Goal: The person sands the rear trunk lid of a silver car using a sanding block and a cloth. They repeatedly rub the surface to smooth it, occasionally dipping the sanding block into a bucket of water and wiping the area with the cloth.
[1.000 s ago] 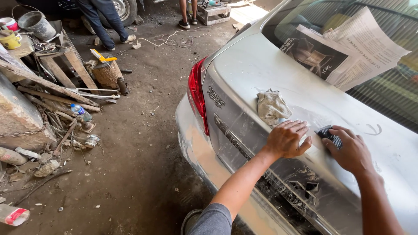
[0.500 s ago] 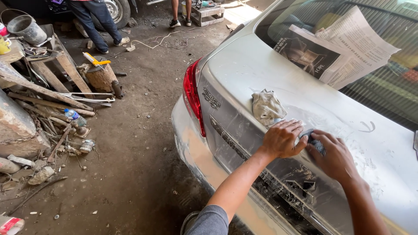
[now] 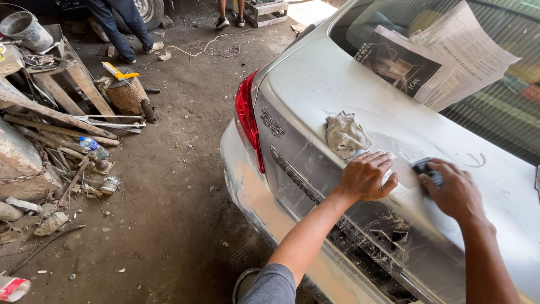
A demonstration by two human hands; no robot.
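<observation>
Head view. Right hand [image 3: 457, 191], right of centre, fingers closed over a small dark sanding block [image 3: 426, 170], pressing it flat on the dusty silver car boot lid [image 3: 315, 90]. Left hand [image 3: 364, 178], centre frame, lies open and empty, palm down on the lid, likely bracing. Crumpled grey rag [image 3: 345, 135] sits just above it, within reach. Newspaper sheets [image 3: 433, 62], upper right, mask the rear window. Red tail light [image 3: 246, 121] at the lid's left edge.

The silver car's trunk lid [image 3: 337, 84], dusty and streaked with pale wet residue, bears a crumpled grey rag [image 3: 346, 135] near its rear edge (just above the red tail light [image 3: 247, 126]), with newspaper sheets [image 3: 433, 62] spread over the rear window.
</observation>
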